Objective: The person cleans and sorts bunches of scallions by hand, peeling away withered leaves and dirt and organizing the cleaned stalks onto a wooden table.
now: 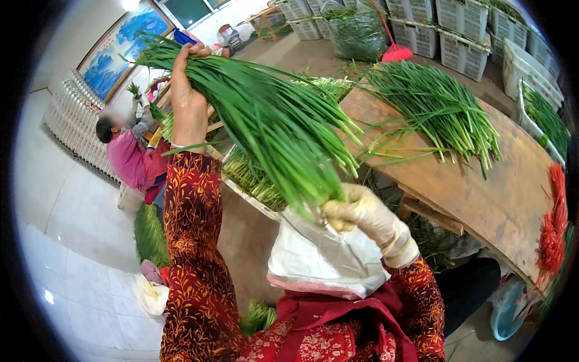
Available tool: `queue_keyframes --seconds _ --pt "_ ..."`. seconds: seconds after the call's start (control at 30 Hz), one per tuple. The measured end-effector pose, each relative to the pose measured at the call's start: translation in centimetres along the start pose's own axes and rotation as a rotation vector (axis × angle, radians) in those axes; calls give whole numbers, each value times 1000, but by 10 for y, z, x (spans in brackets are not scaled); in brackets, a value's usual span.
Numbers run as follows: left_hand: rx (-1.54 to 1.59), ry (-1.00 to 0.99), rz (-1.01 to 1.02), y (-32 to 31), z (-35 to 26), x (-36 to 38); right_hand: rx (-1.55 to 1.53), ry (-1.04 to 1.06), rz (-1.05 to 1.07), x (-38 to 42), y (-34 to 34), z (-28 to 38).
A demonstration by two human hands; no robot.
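Near wooden table (512,175) beyond right hand (363,216), gripping greens (253,111) in left hand (189,111), pinching stalk ends (316,190) in right, apparently tidying, needing steadiness.

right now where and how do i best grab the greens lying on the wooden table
Take the greens by their pale stems, probably from above on the near side; they point this way, fairly parallel, while the leafy ends splay.

Passable across worktop (511,181) between greens pile (443,108) and red ties (551,241) at right edge; blocked leftward by greens pile.
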State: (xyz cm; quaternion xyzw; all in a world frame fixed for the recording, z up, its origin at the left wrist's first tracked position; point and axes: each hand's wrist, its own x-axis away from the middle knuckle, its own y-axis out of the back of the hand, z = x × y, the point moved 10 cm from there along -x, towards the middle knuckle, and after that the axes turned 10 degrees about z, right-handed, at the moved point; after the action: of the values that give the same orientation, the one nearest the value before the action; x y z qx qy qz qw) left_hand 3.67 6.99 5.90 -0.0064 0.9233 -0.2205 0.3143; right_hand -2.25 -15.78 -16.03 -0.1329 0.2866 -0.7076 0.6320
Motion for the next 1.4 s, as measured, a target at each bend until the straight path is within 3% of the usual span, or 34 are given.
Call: queue_keyframes --seconds 0.1,0.17,0.23,0.27,0.3,0.37,0.4,0.47,0.5,0.57,0.63,0.7,0.83,0.9,0.93,0.97,1.03,1.1,1.13,1.17,1.23,1.3,1.37,1.4 --pt "-19 -39 22 -5 -2 5 123 -134 -6 -4 -16 -21" --pt "13 -55 83 -11 -4 6 181 -69 -49 -8 -14 -36" --pt "16 -59 93 -16 -6 7 498 -68 -70 -10 -12 -43" --pt "14 -86 101 -21 -10 8 709 -227 9 -7 -16 -51" --pt "13 -114 109 -24 -14 9 706 -231 13 -3 -13 -58" --pt "84 -88 127 -23 -17 9 1166 -355 50 12 6 -95" --pt "70 -96 140 -25 -22 10 1330 -93 54 34 37 -119" --pt "64 -125 170 -27 -29 12 1679 -463 -85 63 112 -153" --pt "63 -128 168 -29 -30 13 1780 -1135 -241 89 159 -145" --pt "149 -114 192 -39 -24 15 1245 -449 -524 75 154 -74" --pt "196 -84 226 -42 -18 14 802 32 -450 45 123 -27" --pt "232 -61 265 -47 -17 11 279 173 -268 11 77 -2" --pt "232 -61 246 -32 -19 8 224 279 -93 -23 58 -13" --pt "222 -78 230 -22 -26 7 22 96 -23 -24 41 -42" --pt "243 -43 252 -21 -24 7 207 159 -10 -18 27 -34" --pt "266 -10 275 -20 -23 6 318 -75 6 -6 42 -73" --pt "56 -82 134 -11 -32 7 584 -166 -134 18 52 -83" --pt "4 -113 123 -19 -33 13 1165 -521 -401 56 100 -97" --pt "193 -96 178 -16 -35 7 1165 -627 -509 80 135 -114" --pt "193 -99 176 -13 -37 4 1162 -730 -619 105 178 -131" --pt "225 -70 215 -16 -36 2 1207 -724 -705 130 251 -143" --pt "285 -62 213 -21 -32 1 768 -302 -951 125 219 -78" --pt "290 -29 225 -29 -26 0 506 95 -818 79 189 -30" --pt "228 -23 221 -30 -26 -3 442 174 -801 57 168 -7"
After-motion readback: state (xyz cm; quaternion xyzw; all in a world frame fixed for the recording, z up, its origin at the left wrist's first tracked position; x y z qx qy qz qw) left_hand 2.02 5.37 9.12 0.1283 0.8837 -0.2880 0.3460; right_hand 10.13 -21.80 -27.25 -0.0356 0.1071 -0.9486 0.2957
